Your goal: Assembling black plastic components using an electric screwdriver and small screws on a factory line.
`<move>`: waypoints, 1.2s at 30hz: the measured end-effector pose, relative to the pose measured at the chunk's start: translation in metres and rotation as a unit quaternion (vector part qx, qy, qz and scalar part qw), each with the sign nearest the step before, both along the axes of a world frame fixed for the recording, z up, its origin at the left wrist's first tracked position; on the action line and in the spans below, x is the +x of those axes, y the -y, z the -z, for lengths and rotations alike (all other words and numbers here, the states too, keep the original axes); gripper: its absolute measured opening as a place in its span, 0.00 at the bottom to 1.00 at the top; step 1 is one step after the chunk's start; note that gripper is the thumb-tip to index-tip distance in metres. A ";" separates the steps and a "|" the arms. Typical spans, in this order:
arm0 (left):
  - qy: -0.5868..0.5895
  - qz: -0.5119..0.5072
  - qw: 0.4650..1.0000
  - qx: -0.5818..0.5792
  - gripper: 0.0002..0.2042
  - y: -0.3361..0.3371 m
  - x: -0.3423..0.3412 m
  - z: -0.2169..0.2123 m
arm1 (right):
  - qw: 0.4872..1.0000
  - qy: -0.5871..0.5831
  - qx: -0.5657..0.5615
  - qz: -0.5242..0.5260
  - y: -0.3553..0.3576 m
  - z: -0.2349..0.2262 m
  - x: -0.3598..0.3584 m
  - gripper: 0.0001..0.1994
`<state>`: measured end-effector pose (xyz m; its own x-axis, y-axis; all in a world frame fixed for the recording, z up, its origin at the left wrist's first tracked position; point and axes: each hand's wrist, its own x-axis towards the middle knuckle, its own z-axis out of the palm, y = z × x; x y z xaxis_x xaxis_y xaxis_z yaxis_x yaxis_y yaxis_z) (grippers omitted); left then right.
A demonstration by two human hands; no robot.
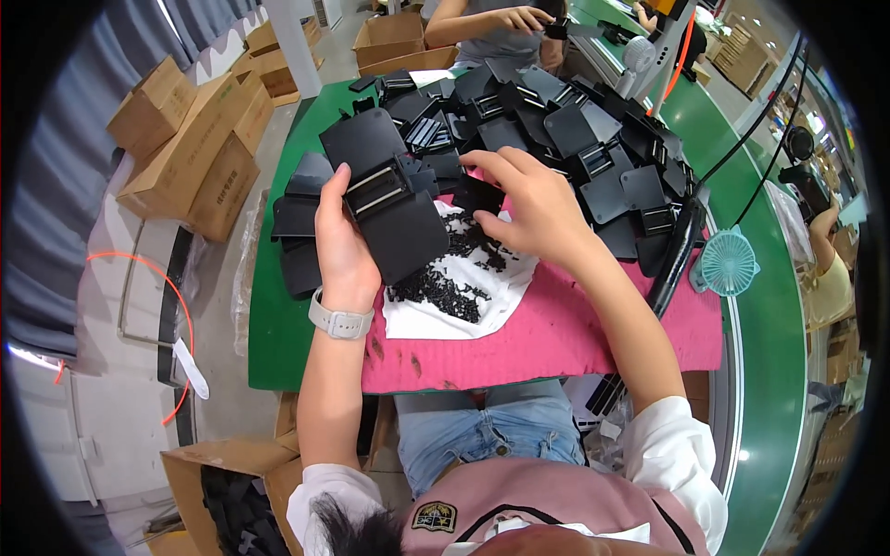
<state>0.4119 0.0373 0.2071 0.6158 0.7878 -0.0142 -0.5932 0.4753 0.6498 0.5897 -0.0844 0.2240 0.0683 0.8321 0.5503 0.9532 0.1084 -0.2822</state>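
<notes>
My left hand point(345, 243) is wrapped round the edge of a black plastic hinged piece point(405, 243), which looks like a foldable stand. Two flat plates meet at its middle section, where metal rods show. Beside it, my right hand point(540, 208) pinches a small flat black plastic part point(478, 195) between thumb and fingers. Whether this part touches the hinged piece, I cannot tell. Below both hands lies a white sheet point(408, 324) strewn with many small black pieces point(443, 295).
A heap of similar black plastic pieces point(565, 130) covers the far side of the green table point(278, 343). The pink mat point(556, 343) lies nearest me. A thick black cable or tube point(681, 250) and a teal fan point(726, 262) stand right. Another person's hand point(524, 18) works opposite.
</notes>
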 end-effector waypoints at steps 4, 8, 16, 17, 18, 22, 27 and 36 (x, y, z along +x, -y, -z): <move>-0.035 0.019 0.999 0.018 0.18 0.004 0.008 0.011 | 0.986 -0.159 0.003 -0.049 0.023 -0.014 0.004 0.26; -0.061 0.076 0.994 0.052 0.18 0.011 0.013 0.020 | 0.937 -0.344 0.050 -0.024 0.033 -0.010 0.003 0.27; -0.109 0.133 0.982 0.080 0.13 0.041 0.020 0.014 | 0.972 -0.151 0.176 -0.047 0.031 0.004 -0.004 0.12; -0.106 0.146 0.981 0.076 0.13 0.043 0.022 0.013 | 0.969 -0.132 0.200 -0.057 0.029 0.006 -0.004 0.11; -0.108 0.147 0.980 0.075 0.13 0.045 0.021 0.010 | 0.969 -0.134 0.200 -0.056 0.030 0.005 -0.006 0.11; -0.107 0.223 0.969 0.021 0.14 0.048 0.017 0.011 | 0.944 -0.236 0.154 -0.173 0.035 0.001 -0.005 0.12; -0.105 0.234 0.966 0.021 0.14 0.045 0.016 0.009 | 0.958 -0.194 0.031 -0.210 0.037 0.001 -0.003 0.13; -0.121 0.154 0.978 0.070 0.15 0.042 0.018 0.014 | 0.966 -0.202 0.000 -0.160 0.042 0.001 -0.008 0.13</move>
